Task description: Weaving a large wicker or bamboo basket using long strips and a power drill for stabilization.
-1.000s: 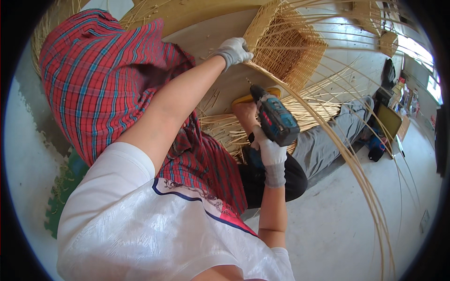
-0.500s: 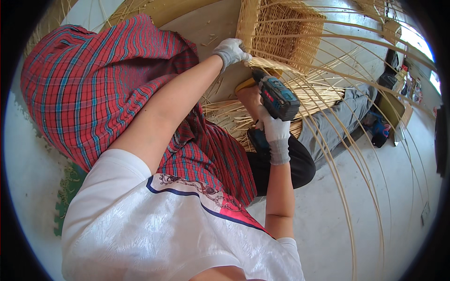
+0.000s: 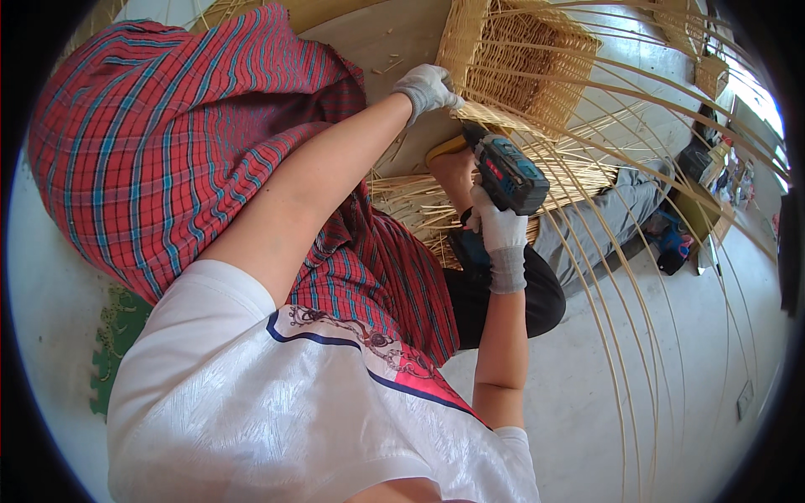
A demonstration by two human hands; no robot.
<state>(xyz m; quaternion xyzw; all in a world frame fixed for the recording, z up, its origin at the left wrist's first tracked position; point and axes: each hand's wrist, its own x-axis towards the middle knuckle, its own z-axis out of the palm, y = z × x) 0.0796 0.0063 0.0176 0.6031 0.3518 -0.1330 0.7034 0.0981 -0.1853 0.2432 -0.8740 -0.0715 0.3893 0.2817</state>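
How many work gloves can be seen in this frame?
2: one white glove on the left hand, at the wicker basket's corner; the other glove on the right hand, around the power drill's handle. Others may be hidden.

Matt knitted cloth covers my left hand (image 3: 425,87) and right hand (image 3: 501,226). The drill (image 3: 513,174) I grip looks like hard plastic. The woven basket (image 3: 513,44) is rough, ridged wicker. My checked cloth (image 3: 193,142) looks matt and wrinkled; my white shirt (image 3: 277,402) has a satiny, textured sheen.
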